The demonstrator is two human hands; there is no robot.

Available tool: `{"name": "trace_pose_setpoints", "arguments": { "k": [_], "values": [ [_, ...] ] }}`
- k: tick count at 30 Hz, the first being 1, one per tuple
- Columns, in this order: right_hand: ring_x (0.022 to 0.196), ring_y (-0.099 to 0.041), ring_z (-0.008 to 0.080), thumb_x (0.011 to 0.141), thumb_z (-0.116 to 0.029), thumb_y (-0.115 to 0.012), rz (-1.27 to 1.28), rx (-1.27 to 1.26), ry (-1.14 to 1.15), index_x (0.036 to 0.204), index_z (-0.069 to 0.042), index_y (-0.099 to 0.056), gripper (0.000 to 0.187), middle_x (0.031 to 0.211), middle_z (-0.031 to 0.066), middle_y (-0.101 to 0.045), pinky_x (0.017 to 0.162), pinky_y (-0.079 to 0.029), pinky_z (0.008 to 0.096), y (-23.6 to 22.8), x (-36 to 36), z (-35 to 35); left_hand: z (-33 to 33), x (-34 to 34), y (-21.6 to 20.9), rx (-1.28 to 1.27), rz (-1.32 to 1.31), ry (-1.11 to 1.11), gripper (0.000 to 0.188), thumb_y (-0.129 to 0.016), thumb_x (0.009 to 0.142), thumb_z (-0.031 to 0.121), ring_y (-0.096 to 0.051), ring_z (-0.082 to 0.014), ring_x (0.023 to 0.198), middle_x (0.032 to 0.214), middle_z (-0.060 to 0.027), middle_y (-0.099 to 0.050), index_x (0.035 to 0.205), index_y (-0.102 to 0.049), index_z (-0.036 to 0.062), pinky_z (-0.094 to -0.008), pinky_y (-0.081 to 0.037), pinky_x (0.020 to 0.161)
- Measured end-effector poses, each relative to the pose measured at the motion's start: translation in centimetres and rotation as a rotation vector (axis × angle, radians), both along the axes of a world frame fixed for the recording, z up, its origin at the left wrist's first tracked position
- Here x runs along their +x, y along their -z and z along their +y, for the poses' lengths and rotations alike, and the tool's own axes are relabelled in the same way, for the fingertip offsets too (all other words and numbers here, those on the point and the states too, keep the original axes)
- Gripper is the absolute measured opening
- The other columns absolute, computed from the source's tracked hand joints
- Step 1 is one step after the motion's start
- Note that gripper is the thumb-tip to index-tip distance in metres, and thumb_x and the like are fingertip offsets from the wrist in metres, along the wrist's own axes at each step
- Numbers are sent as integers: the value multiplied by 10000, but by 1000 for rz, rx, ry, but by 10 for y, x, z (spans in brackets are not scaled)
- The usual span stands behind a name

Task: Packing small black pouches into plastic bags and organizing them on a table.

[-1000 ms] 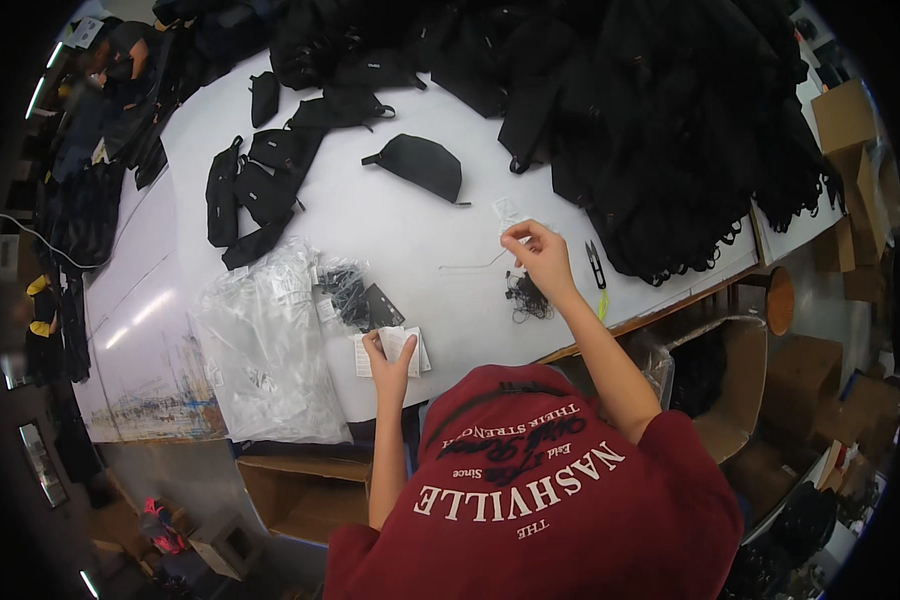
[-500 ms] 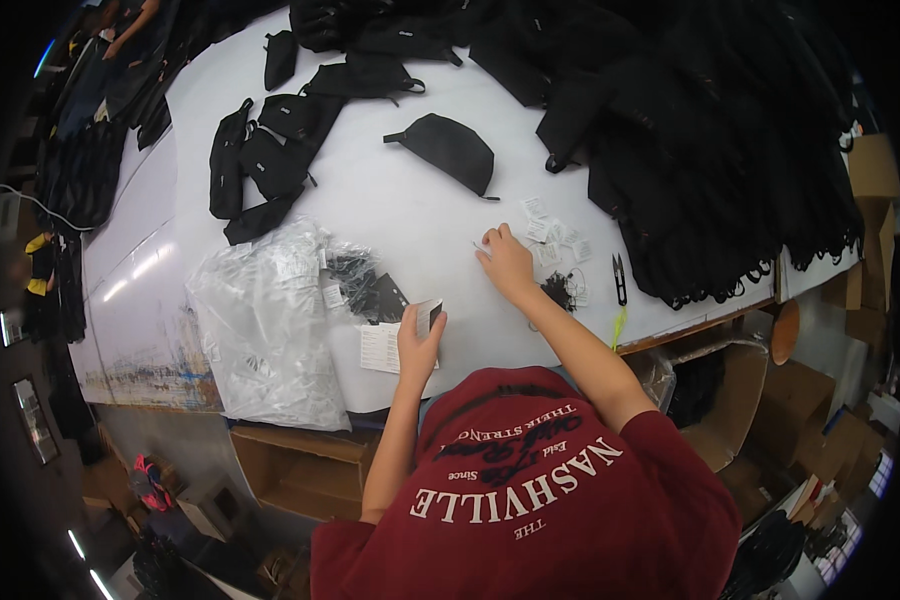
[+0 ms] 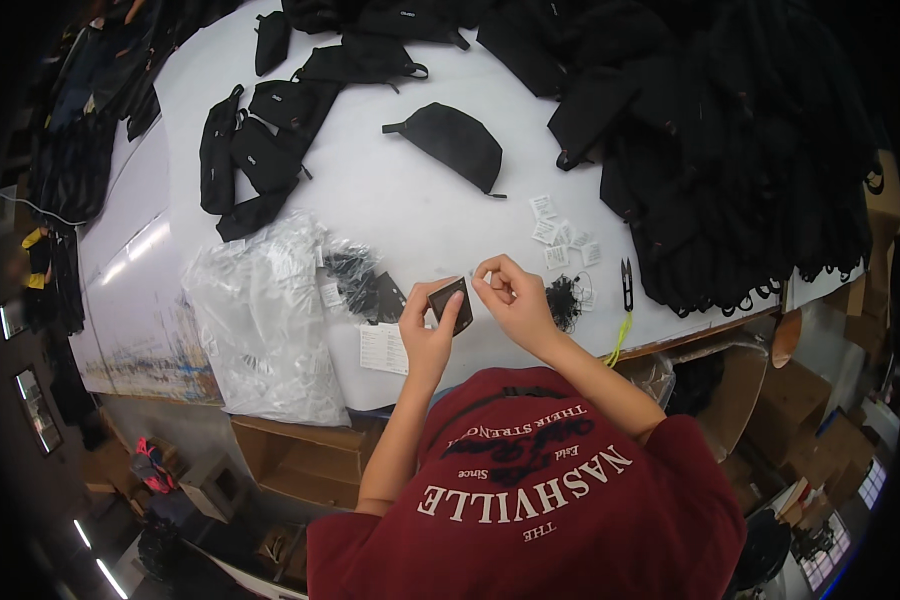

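Note:
My left hand is closed on a small dark hang tag, its thumb lying across the face. Close to the tag's upper right, my right hand has thumb and forefinger pinched; whatever is between them is too small to make out. Beside the right hand lie a tangle of black strings and several small white labels. White printed cards and more black tags are left of my left hand. A black zip pouch rests beyond both hands.
A clear plastic bag sits to the left. Thread snips with a yellow-green cord lie on the right. Black pouches are at the far left, and a big heap of black pouches covers the right of the white table.
My right hand has drawn back from near the labels toward my left hand, fingers curling tighter. My left hand has lifted the tag slightly rightward and turned its dark face up.

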State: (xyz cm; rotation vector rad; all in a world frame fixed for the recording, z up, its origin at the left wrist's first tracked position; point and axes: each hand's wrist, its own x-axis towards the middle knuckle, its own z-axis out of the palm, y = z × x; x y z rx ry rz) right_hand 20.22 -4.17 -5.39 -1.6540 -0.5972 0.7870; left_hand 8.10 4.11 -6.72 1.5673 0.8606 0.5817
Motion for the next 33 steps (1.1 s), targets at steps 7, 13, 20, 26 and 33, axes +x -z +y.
{"name": "trace_pose_setpoints", "arguments": {
  "k": [7,13,20,26,33],
  "values": [
    [405,-335,131,790,-146,-640,-223,-98,-60,846,-68,-604,103,480,46,-365,412,-287,284,-15,7,1,-3,8,-15,-53,16,-81,163,-660,792,61,-549,-99,736,822,-49,-589,935,-626,-11,-219,-436,671],
    [431,-260,91,780,-119,-653,-220,-91,-123,843,-58,-622,93,482,21,-298,411,-226,266,-15,7,2,-1,5,-15,61,69,-61,170,-668,775,46,-540,-107,670,793,-50,-596,940,-639,13,-233,-430,604],
    [425,-246,93,786,-126,-665,-224,-123,-100,845,-61,-617,100,459,12,-273,419,-221,278,-20,12,3,7,4,-28,274,57,67,186,-667,751,-5,-545,-120,675,807,-66,-601,933,-658,30,-242,-434,601],
    [425,-230,104,793,-135,-663,-115,-95,-229,853,-57,-618,108,453,11,-257,432,-226,285,-27,24,2,23,-4,-20,-636,-161,73,197,-496,933,168,-547,-80,680,914,-25,-597,1029,-582,20,-198,-443,576],
    [434,-229,89,826,-177,-637,-52,-86,-400,832,-44,-592,140,445,-11,-264,443,-230,267,-19,34,13,28,2,-6,-527,-58,228,105,-498,934,158,-435,-21,494,752,0,-514,923,-470,58,-169,-312,406]
  ]
}}
